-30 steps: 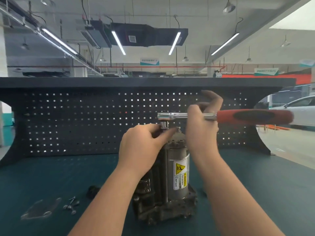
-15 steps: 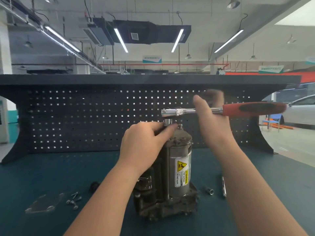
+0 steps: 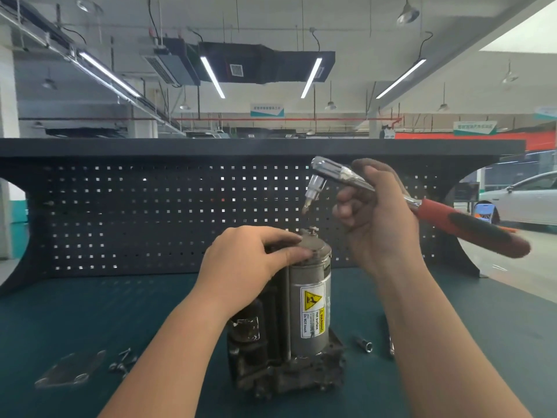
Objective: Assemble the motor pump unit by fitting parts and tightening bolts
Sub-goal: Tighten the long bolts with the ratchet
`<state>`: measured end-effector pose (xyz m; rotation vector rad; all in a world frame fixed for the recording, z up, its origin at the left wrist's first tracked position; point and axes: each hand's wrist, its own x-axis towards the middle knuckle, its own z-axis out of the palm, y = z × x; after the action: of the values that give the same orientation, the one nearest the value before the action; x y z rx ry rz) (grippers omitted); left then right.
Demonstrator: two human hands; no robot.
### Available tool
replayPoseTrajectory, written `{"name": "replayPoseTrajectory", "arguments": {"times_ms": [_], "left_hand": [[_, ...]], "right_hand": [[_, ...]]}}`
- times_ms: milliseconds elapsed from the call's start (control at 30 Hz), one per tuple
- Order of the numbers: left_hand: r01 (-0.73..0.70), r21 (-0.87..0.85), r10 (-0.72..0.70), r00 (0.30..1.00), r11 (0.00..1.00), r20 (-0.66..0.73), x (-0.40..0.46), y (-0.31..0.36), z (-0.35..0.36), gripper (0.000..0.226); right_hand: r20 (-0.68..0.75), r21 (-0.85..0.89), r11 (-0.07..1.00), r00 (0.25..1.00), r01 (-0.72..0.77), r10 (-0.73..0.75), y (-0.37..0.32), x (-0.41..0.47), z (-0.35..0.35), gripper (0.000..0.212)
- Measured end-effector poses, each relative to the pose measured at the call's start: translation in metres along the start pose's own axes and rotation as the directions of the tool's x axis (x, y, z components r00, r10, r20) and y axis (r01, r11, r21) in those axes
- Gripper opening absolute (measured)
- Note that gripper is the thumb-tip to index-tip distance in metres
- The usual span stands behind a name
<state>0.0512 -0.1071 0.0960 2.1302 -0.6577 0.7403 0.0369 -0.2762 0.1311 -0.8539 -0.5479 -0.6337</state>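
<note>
My right hand (image 3: pixel 380 218) is curled round the bare chrome shank of a ratchet wrench (image 3: pixel 422 206), fingers wrapped over the smooth steel just behind the head, thumb side toward me. From that grip the red handle with its dark rubbery inlay slants down and away to the right, motion-blurred at the end; on the other side of the grip the polished head sits up and to the left, with a short socket and bit (image 3: pixel 312 194) pointing down from it. The bit tip hangs in the air, apart from the metal below it.

Below and left of that grip stands the motor pump unit (image 3: pixel 307 309), upright on the dark teal bench mat (image 3: pixel 90 312). Its motor is a dull grey cylinder with a domed cap, a small stud (image 3: pixel 313 230) on top, and a white-and-yellow warning label down its side; the base is a rough, grimy casting. My left hand (image 3: pixel 241 263) rests over the cap's near-left shoulder, fingers loosely bent, the thumb laid along the rim; it steadies the cap without fully closing round it.

Beneath my right forearm lies a small shiny loose socket (image 3: pixel 365 345). Far left of my left forearm lie a few small bolts (image 3: pixel 122 362) and a flat metal plate (image 3: pixel 70 369), blurred
</note>
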Motion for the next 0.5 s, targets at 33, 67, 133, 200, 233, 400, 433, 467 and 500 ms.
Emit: {"name": "replayPoseTrajectory", "arguments": {"times_ms": [33,67,133,200,233,400,433,467,500], "left_hand": [[-0.003,-0.006,0.003,1.000,1.000,0.019,0.000,-0.001,-0.001,0.024],[-0.007,-0.008,0.007,0.999,1.000,0.038,0.000,-0.002,-0.003,0.016],[-0.019,0.004,0.019,0.998,1.000,0.064,0.003,-0.006,-0.005,0.009],[-0.018,0.024,0.017,0.998,1.000,0.069,0.005,-0.009,-0.008,0.013],[-0.010,0.025,0.008,0.998,1.000,0.067,0.006,-0.011,-0.010,0.014],[0.061,0.035,-0.062,0.997,0.998,0.038,0.007,-0.021,-0.012,0.023],[0.070,0.006,-0.070,0.997,0.998,0.027,0.007,-0.022,-0.011,0.019],[0.072,-0.028,-0.071,0.997,0.997,0.013,0.006,-0.022,-0.009,0.024],[0.064,-0.048,-0.064,0.998,0.997,0.003,0.005,-0.021,-0.007,0.038]], "right_hand": [[-0.031,0.045,0.999,0.999,-0.016,0.017,0.001,0.002,-0.002,0.015],[-0.055,0.080,0.996,0.998,-0.032,0.036,0.003,0.003,-0.004,0.013],[-0.076,0.119,0.992,0.995,-0.049,0.058,0.012,0.005,-0.007,0.011],[-0.063,0.123,0.991,0.996,-0.059,0.067,0.022,0.005,-0.008,0.012],[-0.050,0.118,0.991,0.996,-0.069,0.076,0.027,0.005,-0.008,0.013],[-0.010,0.092,0.989,0.993,-0.115,0.117,0.047,0.001,-0.004,0.013],[-0.011,0.100,0.988,0.992,-0.121,0.122,0.049,0.000,-0.003,0.013],[-0.015,0.107,0.986,0.991,-0.127,0.130,0.050,0.000,-0.003,0.013],[-0.023,0.112,0.985,0.990,-0.135,0.138,0.051,0.000,-0.003,0.012]]}}
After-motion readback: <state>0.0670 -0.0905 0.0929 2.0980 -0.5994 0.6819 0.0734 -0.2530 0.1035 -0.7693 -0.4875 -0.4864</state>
